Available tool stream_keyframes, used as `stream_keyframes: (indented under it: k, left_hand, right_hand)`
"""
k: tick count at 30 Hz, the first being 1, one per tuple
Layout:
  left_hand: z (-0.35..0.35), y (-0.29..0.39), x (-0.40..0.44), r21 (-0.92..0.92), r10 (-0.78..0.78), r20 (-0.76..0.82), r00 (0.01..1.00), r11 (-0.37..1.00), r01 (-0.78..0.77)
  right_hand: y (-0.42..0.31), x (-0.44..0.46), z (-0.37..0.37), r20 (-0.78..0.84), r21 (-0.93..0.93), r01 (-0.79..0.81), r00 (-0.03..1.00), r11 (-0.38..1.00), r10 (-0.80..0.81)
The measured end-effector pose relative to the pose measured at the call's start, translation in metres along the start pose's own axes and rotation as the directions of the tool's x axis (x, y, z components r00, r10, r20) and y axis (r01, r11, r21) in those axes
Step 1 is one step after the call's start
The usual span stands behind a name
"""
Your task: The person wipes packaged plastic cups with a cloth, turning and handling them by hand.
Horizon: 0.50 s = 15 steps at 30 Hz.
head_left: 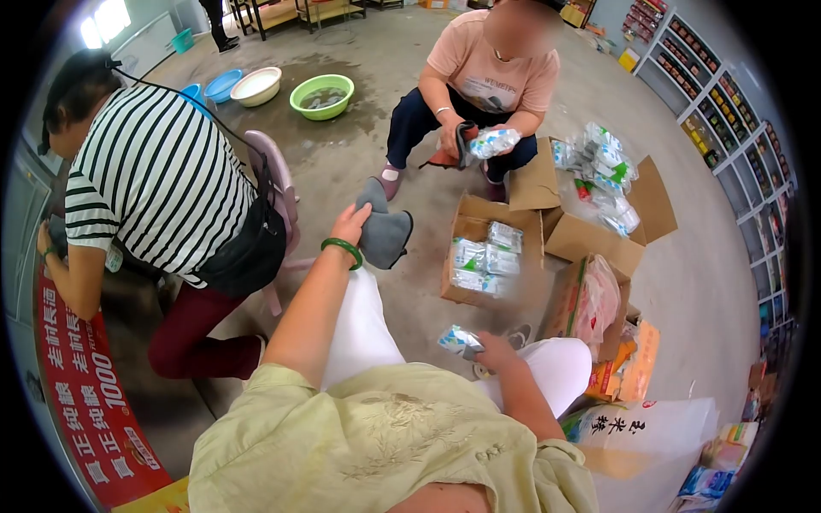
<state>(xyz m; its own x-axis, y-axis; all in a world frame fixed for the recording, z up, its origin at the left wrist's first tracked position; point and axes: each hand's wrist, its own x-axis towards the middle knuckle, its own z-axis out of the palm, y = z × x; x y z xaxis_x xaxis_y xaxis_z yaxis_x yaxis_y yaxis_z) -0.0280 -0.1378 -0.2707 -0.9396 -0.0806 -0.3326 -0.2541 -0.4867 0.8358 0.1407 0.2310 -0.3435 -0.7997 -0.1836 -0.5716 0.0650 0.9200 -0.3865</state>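
Observation:
My left hand (349, 227), with a green bangle at the wrist, is closed on a grey cloth (385, 229) that hangs over the floor in front of me. Low on the right, above my lap, my right hand (499, 352) grips a white and blue packet (461, 341) by its right end. Just beyond it stands an open cardboard box (458, 293) with several similar packets (486, 258) inside. The cloth and the packet are well apart.
A seated person (470, 81) opposite holds a packet and a dark red cloth. Another person in stripes (162, 171) sits at left by a chair (275, 162). More packets (609, 167) fill a box at right. Basins, including a green one (299, 101), stand behind.

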Motion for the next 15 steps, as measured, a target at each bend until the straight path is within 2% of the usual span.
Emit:
stream_keyframes:
  k: [1,7,15]
  left_hand:
    - [0.0001,0.0,0.0,0.0,0.0,0.002,1.0,1.0,0.0]
    - [0.0007,-0.0005,-0.0008,-0.015,-0.01,0.005,1.0,1.0,0.01]
    - [-0.002,-0.0039,0.0042,-0.004,0.024,0.006,1.0,1.0,-0.024]
  right_hand:
    - [0.0008,0.0,0.0005,-0.024,-0.028,0.042,0.999,0.999,-0.043]
    - [0.002,0.0011,0.0027,-0.024,-0.023,0.053,0.998,0.998,-0.054]
    - [0.0068,0.0045,0.0073,0.01,-0.013,0.021,1.0,1.0,-0.021]
